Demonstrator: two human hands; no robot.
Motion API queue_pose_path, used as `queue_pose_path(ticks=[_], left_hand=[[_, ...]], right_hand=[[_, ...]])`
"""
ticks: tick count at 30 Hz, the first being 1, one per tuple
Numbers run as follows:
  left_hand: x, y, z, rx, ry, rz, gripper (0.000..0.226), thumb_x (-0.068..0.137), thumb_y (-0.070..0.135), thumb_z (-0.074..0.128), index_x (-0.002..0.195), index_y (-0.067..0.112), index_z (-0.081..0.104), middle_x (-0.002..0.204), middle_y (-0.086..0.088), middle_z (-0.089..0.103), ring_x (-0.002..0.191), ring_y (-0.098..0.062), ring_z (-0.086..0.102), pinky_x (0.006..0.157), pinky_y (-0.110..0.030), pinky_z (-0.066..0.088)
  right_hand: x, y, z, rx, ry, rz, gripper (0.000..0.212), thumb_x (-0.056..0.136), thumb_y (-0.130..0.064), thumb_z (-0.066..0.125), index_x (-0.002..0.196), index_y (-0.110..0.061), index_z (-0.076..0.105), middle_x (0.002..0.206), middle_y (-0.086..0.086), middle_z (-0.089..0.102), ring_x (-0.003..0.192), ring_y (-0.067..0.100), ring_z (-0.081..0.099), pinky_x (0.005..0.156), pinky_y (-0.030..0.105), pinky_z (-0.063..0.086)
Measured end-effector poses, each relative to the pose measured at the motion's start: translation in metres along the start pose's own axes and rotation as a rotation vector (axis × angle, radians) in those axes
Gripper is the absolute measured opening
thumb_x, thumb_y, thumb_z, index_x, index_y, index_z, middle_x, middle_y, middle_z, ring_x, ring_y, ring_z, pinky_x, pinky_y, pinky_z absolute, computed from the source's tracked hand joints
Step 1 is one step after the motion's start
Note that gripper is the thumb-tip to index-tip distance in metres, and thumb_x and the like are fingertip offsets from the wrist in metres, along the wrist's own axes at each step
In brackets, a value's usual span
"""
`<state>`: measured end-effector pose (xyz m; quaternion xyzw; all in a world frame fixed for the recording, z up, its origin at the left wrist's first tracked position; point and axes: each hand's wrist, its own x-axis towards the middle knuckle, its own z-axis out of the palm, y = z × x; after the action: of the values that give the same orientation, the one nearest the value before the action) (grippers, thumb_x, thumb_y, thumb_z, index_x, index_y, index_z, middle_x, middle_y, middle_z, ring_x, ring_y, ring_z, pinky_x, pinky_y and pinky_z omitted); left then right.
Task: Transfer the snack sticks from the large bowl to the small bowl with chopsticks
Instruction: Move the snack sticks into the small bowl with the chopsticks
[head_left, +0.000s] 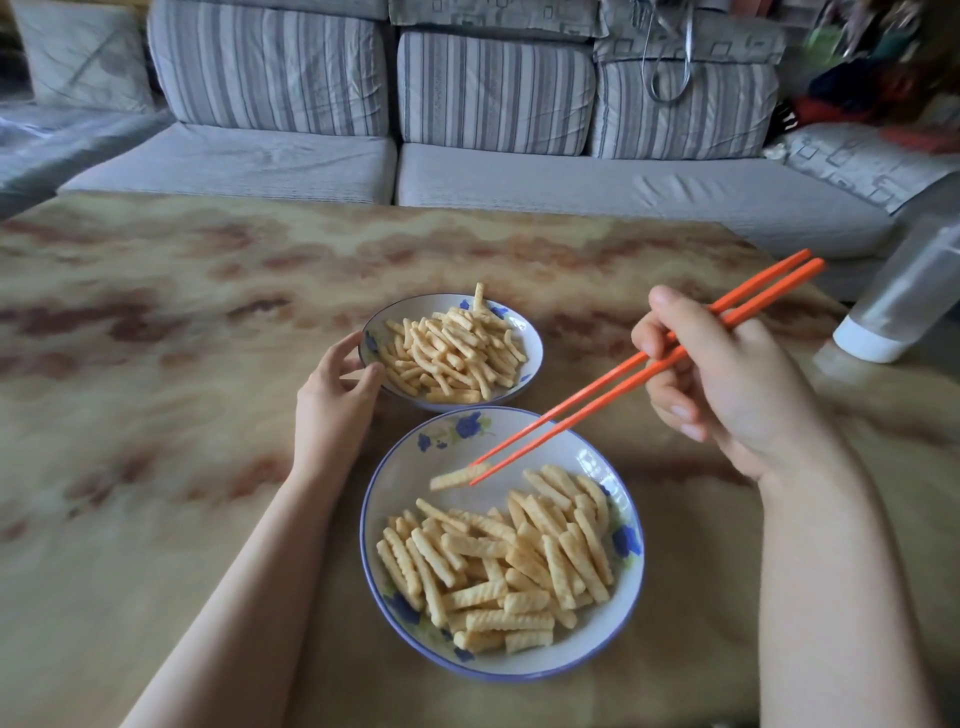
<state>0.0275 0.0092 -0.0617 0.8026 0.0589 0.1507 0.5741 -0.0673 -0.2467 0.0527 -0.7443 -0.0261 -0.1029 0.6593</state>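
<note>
The large bowl (415, 483), white with blue flowers, stands nearest me and holds a pile of ridged yellow snack sticks (509, 566). Just behind it the small bowl (532, 340) is heaped with more sticks. My right hand (727, 384) grips a pair of orange chopsticks (623, 371). Their tips pinch one snack stick (457, 477) lifted above the large bowl's far side. My left hand (335, 395) holds the small bowl's left rim between thumb and fingers.
Both bowls stand on a table with a tan and brown marbled top (156, 389). A clear plastic container with a white base (904, 306) leans at the table's right edge. A grey striped sofa (493, 171) runs along the far side.
</note>
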Motion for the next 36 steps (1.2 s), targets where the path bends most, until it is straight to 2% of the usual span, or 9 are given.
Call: queue_pose_path(ticks=[3,6,9,13,19,24,28,32,36], left_hand=[[0.0,0.001,0.001,0.001,0.002,0.002,0.042,0.09,0.017,0.057,0.131,0.025,0.057,0.104,0.002,0.068,0.067,-0.001,0.062,0.055,-0.001,0.04],[-0.001,0.002,0.0,0.002,0.004,0.003,0.041,0.09,0.017,0.057,0.131,0.025,0.058,0.103,0.003,0.067,0.059,0.01,0.058,0.054,0.0,0.039],[-0.001,0.002,0.0,-0.006,0.003,-0.003,0.042,0.09,0.018,0.057,0.131,0.026,0.057,0.105,0.002,0.068,0.065,0.003,0.062,0.058,-0.003,0.042],[-0.002,0.003,0.0,-0.022,0.003,-0.008,0.042,0.09,0.017,0.057,0.131,0.025,0.057,0.105,0.002,0.068,0.069,-0.008,0.063,0.054,-0.003,0.042],[-0.002,0.003,0.001,-0.032,0.0,-0.012,0.042,0.09,0.016,0.056,0.13,0.027,0.057,0.104,0.003,0.068,0.067,-0.013,0.064,0.051,-0.004,0.043],[-0.002,0.004,0.0,-0.015,0.004,-0.015,0.042,0.09,0.017,0.056,0.131,0.026,0.057,0.103,0.004,0.067,0.069,-0.009,0.063,0.052,-0.003,0.041],[-0.002,0.004,0.001,-0.022,-0.003,-0.019,0.042,0.09,0.018,0.057,0.131,0.028,0.057,0.104,0.004,0.068,0.071,-0.012,0.065,0.062,-0.014,0.046],[-0.001,0.002,0.001,-0.031,0.001,-0.026,0.042,0.089,0.018,0.057,0.131,0.027,0.057,0.104,0.003,0.068,0.074,-0.015,0.066,0.066,-0.017,0.047],[-0.001,0.002,0.001,-0.026,0.001,-0.022,0.042,0.089,0.017,0.057,0.13,0.027,0.057,0.101,0.004,0.068,0.07,-0.012,0.064,0.064,-0.015,0.045]], right_hand=[[0.004,0.001,0.004,0.092,0.119,-0.044,0.048,0.101,-0.026,0.043,0.054,-0.02,0.051,0.059,0.016,0.036,0.031,0.016,0.027,0.034,0.018,0.022],[0.009,0.006,0.013,0.207,0.264,-0.075,0.047,0.101,-0.022,0.042,0.055,-0.019,0.05,0.055,0.009,0.042,0.03,0.014,0.03,0.035,0.018,0.021],[0.015,0.012,0.025,0.267,0.379,-0.07,0.042,0.101,-0.022,0.042,0.061,-0.015,0.048,0.044,-0.004,0.046,0.03,0.014,0.031,0.036,0.019,0.022],[0.02,0.021,0.038,0.275,0.424,-0.052,0.04,0.102,-0.024,0.04,0.064,-0.013,0.047,0.037,-0.003,0.039,0.03,0.016,0.032,0.036,0.019,0.024],[0.024,0.032,0.046,0.192,0.382,-0.06,0.04,0.103,-0.026,0.039,0.067,-0.012,0.05,0.035,0.001,0.043,0.029,0.018,0.037,0.035,0.019,0.028],[0.02,0.019,0.033,0.263,0.35,-0.079,0.041,0.102,-0.026,0.04,0.063,-0.015,0.05,0.039,-0.002,0.044,0.03,0.016,0.033,0.036,0.02,0.024],[0.012,0.007,0.017,0.229,0.166,-0.064,0.046,0.102,-0.026,0.041,0.058,-0.018,0.051,0.042,0.001,0.04,0.029,0.015,0.029,0.035,0.018,0.022],[-0.002,-0.004,0.007,0.038,-0.029,0.011,0.041,0.101,-0.03,0.04,0.065,-0.011,0.048,0.037,0.004,0.032,0.028,0.016,0.025,0.033,0.016,0.022],[-0.01,-0.012,0.0,-0.026,-0.109,0.051,0.041,0.098,-0.032,0.043,0.063,-0.012,0.049,0.036,0.005,0.032,0.028,0.016,0.023,0.032,0.016,0.021]])
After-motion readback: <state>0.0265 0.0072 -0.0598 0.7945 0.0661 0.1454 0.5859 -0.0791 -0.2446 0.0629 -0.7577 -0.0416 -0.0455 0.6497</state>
